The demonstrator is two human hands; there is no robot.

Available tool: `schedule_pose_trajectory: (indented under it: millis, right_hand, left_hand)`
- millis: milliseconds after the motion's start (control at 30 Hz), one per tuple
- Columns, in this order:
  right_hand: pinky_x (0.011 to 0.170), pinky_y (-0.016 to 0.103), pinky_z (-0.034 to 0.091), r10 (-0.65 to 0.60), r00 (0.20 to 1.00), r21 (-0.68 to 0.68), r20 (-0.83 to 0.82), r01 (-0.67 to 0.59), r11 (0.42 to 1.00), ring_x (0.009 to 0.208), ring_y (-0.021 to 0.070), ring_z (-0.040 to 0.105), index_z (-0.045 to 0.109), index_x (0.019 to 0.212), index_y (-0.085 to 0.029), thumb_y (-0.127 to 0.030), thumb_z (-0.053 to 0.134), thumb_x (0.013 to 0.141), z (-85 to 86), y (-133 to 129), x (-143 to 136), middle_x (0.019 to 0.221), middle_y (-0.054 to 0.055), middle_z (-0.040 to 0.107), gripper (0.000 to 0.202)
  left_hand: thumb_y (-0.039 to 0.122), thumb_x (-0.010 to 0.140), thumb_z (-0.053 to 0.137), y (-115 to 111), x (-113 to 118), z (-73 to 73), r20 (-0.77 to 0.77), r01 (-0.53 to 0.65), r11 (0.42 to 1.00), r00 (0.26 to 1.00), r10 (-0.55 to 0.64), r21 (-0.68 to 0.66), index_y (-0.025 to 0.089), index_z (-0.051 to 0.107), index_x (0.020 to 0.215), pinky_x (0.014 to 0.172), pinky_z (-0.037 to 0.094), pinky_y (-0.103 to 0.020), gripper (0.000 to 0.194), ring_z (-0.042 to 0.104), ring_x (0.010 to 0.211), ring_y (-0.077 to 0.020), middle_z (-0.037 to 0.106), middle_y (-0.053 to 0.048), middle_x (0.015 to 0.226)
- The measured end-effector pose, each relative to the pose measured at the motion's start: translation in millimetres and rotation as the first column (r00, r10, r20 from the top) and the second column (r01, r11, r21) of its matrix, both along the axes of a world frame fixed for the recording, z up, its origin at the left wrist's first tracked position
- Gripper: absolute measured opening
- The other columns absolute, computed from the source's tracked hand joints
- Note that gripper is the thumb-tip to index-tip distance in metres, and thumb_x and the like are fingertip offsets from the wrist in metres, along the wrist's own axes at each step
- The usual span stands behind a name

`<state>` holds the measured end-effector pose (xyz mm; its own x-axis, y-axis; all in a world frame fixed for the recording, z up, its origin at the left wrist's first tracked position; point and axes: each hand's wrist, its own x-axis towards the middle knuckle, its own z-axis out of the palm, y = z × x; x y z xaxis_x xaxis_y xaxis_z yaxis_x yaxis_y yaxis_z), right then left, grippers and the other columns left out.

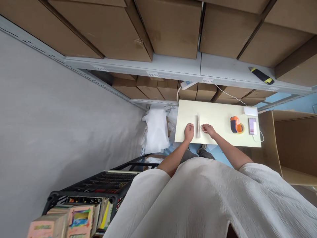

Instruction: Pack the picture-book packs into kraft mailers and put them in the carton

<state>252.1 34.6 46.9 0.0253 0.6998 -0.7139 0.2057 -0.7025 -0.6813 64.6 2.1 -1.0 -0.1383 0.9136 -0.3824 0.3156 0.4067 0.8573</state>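
Left hand (189, 132) curled, right hand (208, 129) half-open, both beside thin packet (198, 126); shelf labels (153, 74) blurry.

A pale table (215, 114) carries a thin packet (198, 125), tape dispenser (234, 124), phone (252, 126), white block (250, 111).

The worktop (218, 114) bears one thin item (198, 125), one orange-and-dark tape dispenser (234, 124), one yellowish tape roll (242, 128), one phone (252, 126) and one white block (250, 111). The shelf edge (178, 76) has four labels (207, 80); there are one utility knife (261, 75), one power strip (188, 84) and one black crate (81, 194). Several books (80, 219) and many cartons (170, 29) are too partly hidden to count exactly.
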Motion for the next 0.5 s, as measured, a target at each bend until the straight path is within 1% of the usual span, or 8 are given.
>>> schedule_pose_trajectory:
  millis: [67,167,267,367,500]
  right_hand:
    - [0.071,0.025,0.054,0.012,0.997,-0.023,0.075,-0.01,1.0,0.082,0.0169,0.069,0.07,0.095,-0.022,-0.04,0.07,0.09,-5.9,-3.1,-7.6,0.098,0.007,0.076,0.019]
    - [0.069,0.025,0.051,0.015,0.99,-0.043,0.138,-0.009,0.999,0.085,0.0176,0.069,0.07,0.092,-0.022,-0.033,0.07,0.084,-18.0,-6.8,-16.7,0.099,0.006,0.076,0.013]
    - [0.069,0.026,0.051,0.038,0.981,-0.035,0.19,-0.032,0.999,0.085,0.0194,0.069,0.069,0.091,-0.023,-0.035,0.072,0.081,-31.6,-8.7,-21.9,0.095,0.005,0.076,0.016]
    - [0.072,0.029,0.054,0.09,0.961,0.009,0.263,-0.095,0.995,0.086,0.0211,0.069,0.071,0.096,-0.023,-0.038,0.07,0.08,-45.5,-9.2,-23.0,0.094,0.005,0.077,0.022]
    - [0.079,0.033,0.058,0.138,0.927,0.115,0.349,-0.188,0.975,0.088,0.0238,0.07,0.077,0.108,-0.022,-0.04,0.068,0.08,-61.8,-9.8,-21.9,0.098,0.007,0.078,0.034]
  left_hand:
    - [0.026,0.113,0.047,2.1,-9.6,2.9,0.041,-0.023,0.999,0.999,0.024,-0.035,0.024,0.066,0.131,0.102,0.06,-0.032,0.027,0.077,0.111,-0.019,0.079,-0.007,0.12]
    - [0.028,0.109,0.058,5.5,-21.1,3.0,0.024,-0.008,0.996,1.0,0.011,-0.092,0.024,0.064,0.137,0.1,0.059,-0.032,0.029,0.078,0.11,-0.021,0.081,-0.006,0.117]
    - [0.023,0.106,0.061,8.3,-31.0,-0.9,-0.012,0.017,0.987,1.0,-0.019,-0.162,0.022,0.062,0.142,0.103,0.058,-0.033,0.037,0.078,0.116,-0.0218,0.081,-0.009,0.123]
    - [0.019,0.102,0.062,8.7,-39.3,-5.2,0.011,0.06,0.972,0.998,-0.059,-0.226,0.021,0.061,0.145,0.109,0.058,-0.035,0.043,0.076,0.125,-0.0231,0.08,-0.011,0.132]
    - [0.017,0.099,0.065,4.9,-48.8,-7.2,0.037,0.082,0.973,0.996,-0.076,-0.216,0.022,0.064,0.144,0.114,0.058,-0.038,0.045,0.073,0.135,-0.0273,0.076,-0.014,0.146]
